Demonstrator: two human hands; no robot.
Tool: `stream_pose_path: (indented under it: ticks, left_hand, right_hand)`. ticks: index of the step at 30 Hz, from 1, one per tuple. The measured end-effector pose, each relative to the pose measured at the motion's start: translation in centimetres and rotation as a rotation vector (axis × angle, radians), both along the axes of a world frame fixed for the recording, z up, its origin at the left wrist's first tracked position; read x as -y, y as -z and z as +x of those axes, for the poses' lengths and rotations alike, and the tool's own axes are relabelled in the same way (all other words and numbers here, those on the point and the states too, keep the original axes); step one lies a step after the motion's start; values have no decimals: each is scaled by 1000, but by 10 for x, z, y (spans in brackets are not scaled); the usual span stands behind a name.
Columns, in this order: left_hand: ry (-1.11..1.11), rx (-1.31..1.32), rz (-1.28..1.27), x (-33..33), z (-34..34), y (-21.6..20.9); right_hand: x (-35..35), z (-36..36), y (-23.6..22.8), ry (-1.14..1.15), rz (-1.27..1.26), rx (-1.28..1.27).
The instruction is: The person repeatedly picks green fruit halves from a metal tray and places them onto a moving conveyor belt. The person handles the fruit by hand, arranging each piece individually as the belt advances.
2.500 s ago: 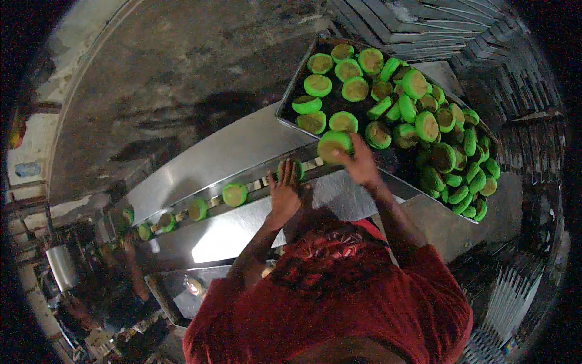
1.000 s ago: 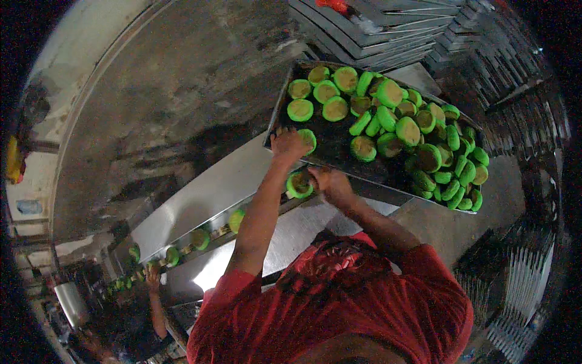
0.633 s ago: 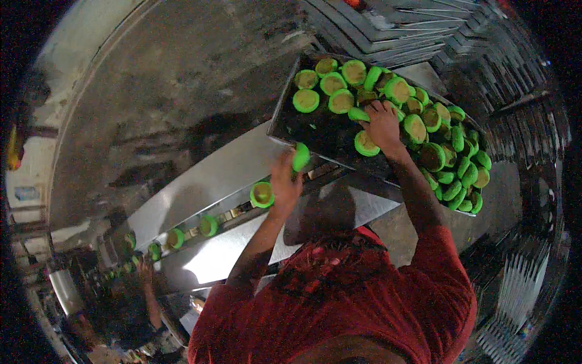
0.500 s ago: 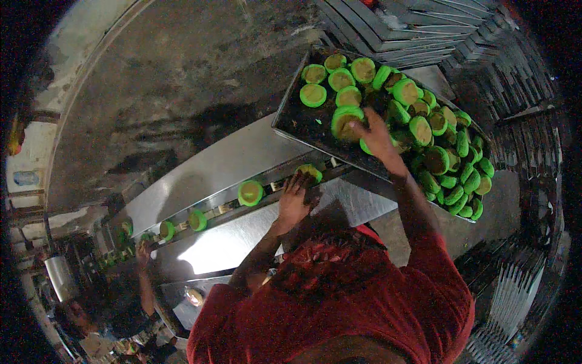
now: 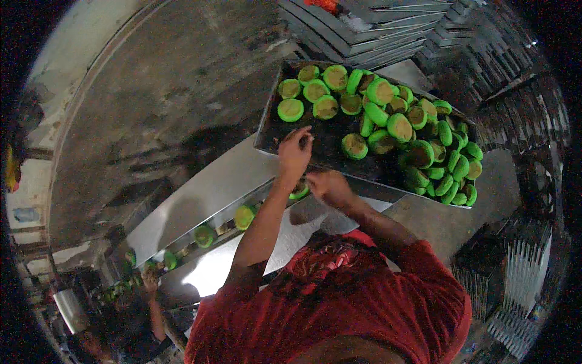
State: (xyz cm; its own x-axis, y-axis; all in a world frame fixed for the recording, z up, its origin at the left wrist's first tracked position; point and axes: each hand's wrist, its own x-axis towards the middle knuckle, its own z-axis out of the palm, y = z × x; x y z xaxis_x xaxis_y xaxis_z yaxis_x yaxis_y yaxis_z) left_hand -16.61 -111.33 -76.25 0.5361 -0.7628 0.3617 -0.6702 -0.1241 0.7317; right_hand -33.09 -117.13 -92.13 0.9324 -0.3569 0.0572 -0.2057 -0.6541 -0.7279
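My left hand [image 5: 295, 149] is over the near-left edge of a dark metal tray [image 5: 273, 130], its fingers partly curled and apart, with nothing visible in them. Just below it, my right hand [image 5: 329, 187] reaches to the conveyor with its fingertips on a green round bun [image 5: 298, 192], mostly hidden behind my left wrist. In the tray lie many green buns with brown flat faces; a loose bun [image 5: 354, 146] lies nearest my hands, and others are heaped toward the right end. More green buns [image 5: 244, 216] sit spaced along the conveyor to the left.
A narrow conveyor [image 5: 224, 228] runs down-left between shiny metal panels [image 5: 194, 191]. At the lower left another person's hand [image 5: 150, 278] is by the conveyor. Stacked metal trays [image 5: 388, 30] stand behind the bun tray, and more metal racking [image 5: 522, 279] is at the right.
My left hand has moved from the conveyor up to the tray's edge. My right hand has come from the tray down to the conveyor with a bun. The buns on the conveyor have shifted.
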Motion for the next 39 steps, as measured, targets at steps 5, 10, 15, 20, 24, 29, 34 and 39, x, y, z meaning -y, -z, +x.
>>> stream_pose_path:
  ticks: [5,10,15,20,24,29,34,39]
  left_hand:
    - [-10,376,111,60,-47,79]
    - [156,-172,430,69,-74,48]
    - [-74,-214,-72,-78,-48,13]
    - [8,346,366,-201,-29,73]
    - [-292,-95,135,-210,-15,98]
    - [-271,-56,8,-125,3,9]
    - [-88,-219,80,-10,6,18]
    - [-159,325,389,89,-21,88]
  right_hand:
    - [112,-25,-183,716,-817,-19]
    - [161,-23,-137,676,-577,-405]
    - [101,-2,-168,602,-203,46]
    - [25,29,-182,384,186,354]
    - [-43,42,-151,98,229,15]
    - [-57,48,-61,38,-143,-299]
    - [9,14,-164,91,-222,-147]
    - [126,-4,-139,536,-723,-232]
